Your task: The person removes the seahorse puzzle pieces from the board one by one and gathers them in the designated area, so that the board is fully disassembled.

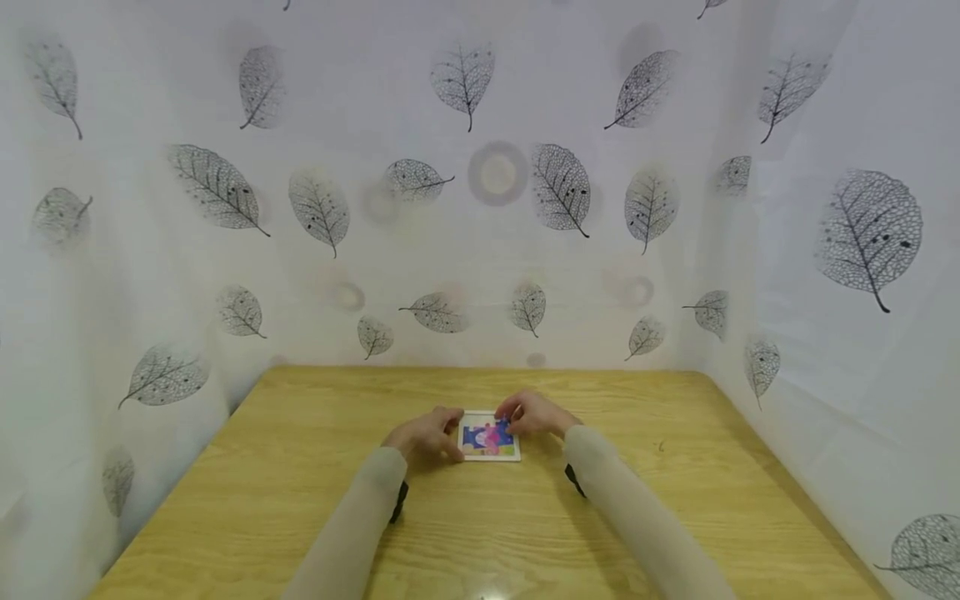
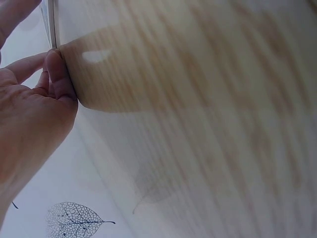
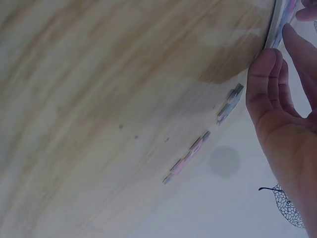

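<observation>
A small white-framed jigsaw puzzle [image 1: 489,450] with a pink, blue and yellow picture lies flat on the table. My left hand [image 1: 427,433] holds its left side, thumb at the near corner and fingers at the far one. In the left wrist view, curled fingertips [image 2: 58,74] meet the frame's edge. My right hand [image 1: 536,414] is over the far right corner, where thumb and index finger pinch at a blue jigsaw piece [image 1: 503,423], partly covered by the fingers. The right wrist view shows curled fingers [image 3: 262,74] against the frame's edge and the thumb at its face.
Loose jigsaw pieces, one bluish [image 3: 230,104] and some pinkish [image 3: 187,157], lie on the wooden table [image 1: 300,475] beyond the right hand. A white curtain [image 1: 480,250] printed with leaves surrounds the table at the back and sides.
</observation>
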{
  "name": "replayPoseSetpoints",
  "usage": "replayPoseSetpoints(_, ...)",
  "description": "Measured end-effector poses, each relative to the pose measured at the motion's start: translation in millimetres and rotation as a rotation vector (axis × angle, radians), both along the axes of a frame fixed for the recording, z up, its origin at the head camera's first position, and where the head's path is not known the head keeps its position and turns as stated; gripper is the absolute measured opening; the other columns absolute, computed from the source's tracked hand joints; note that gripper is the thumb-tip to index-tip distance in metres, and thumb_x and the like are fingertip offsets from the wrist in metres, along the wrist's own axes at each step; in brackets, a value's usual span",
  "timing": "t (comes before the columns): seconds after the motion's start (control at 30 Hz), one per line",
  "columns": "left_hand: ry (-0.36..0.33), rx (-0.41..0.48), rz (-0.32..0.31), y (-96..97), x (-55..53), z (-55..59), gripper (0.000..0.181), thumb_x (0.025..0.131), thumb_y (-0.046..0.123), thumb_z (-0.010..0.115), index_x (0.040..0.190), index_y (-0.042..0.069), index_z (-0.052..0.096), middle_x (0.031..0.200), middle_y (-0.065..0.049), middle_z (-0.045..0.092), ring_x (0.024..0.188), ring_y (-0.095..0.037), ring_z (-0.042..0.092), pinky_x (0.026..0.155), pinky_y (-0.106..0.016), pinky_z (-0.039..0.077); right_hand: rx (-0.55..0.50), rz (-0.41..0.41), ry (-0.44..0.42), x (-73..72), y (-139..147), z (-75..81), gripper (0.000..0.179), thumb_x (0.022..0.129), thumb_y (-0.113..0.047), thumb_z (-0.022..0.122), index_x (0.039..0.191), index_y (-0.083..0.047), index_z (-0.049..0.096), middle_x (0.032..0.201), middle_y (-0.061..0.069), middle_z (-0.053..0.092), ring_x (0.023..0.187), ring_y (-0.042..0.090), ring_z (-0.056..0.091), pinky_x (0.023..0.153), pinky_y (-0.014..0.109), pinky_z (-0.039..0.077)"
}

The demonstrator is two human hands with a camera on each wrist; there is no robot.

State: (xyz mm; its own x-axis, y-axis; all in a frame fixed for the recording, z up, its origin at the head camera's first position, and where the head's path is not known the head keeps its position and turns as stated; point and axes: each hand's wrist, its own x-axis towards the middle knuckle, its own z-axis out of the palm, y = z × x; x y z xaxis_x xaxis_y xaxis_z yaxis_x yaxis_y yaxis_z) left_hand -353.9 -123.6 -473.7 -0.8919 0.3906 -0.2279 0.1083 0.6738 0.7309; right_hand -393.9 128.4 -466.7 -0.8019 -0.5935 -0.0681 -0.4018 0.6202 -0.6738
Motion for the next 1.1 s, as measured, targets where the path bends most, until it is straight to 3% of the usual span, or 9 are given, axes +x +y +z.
replayPoseSetpoints(0.2,0.009,0.002,-0.011,-0.6,0.2,-0.9,0.090,0.074,0.019,0.084,0.149,0.003,0.038,0.141,-0.016,0.045,0.134,-0.033,0.040,0.120,-0.050,0.026,0.042,0.010,0.003,0.7,-3.5,1.7,0.032,0.082,0.002,0.072,0.113,-0.004,0.071,0.100,0.006,0.071,0.088,0.016,0.060,0.078,0.029,0.054)
replayPoseSetpoints(0.47,0.003,0.004,-0.010,-0.6,-0.7,-0.6,0.089,0.075,0.019,0.084,0.150,0.003,0.037,0.141,-0.015,0.045,0.134,-0.032,0.040,0.120,-0.050,0.025,0.137,0.080,0.085,-1.8,-4.8,2.7,0.031,0.083,0.001,0.072,0.113,-0.006,0.072,0.101,0.007,0.071,0.092,0.018,0.063,0.081,0.031,0.056)
replayPoseSetpoints(0.73,0.010,0.002,-0.016,-0.2,0.6,-1.7,0.090,0.075,0.019,0.084,0.149,0.002,0.037,0.141,-0.016,0.044,0.135,-0.032,0.039,0.120,-0.049,0.026,0.128,0.078,0.033,-1.4,-5.8,4.5,0.030,0.083,0.003,0.071,0.112,-0.004,0.071,0.100,0.007,0.070,0.090,0.017,0.061,0.080,0.028,0.055)
replayPoseSetpoints(1.1,0.017,0.002,-0.023,-0.9,-1.7,-2.5,0.090,0.074,0.017,0.084,0.150,0.002,0.036,0.144,-0.017,0.042,0.137,-0.034,0.038,0.120,-0.050,0.025,0.136,0.090,0.053,-0.1,-6.3,3.9,0.029,0.084,0.003,0.069,0.110,-0.007,0.070,0.103,0.006,0.069,0.091,0.019,0.061,0.079,0.031,0.055)
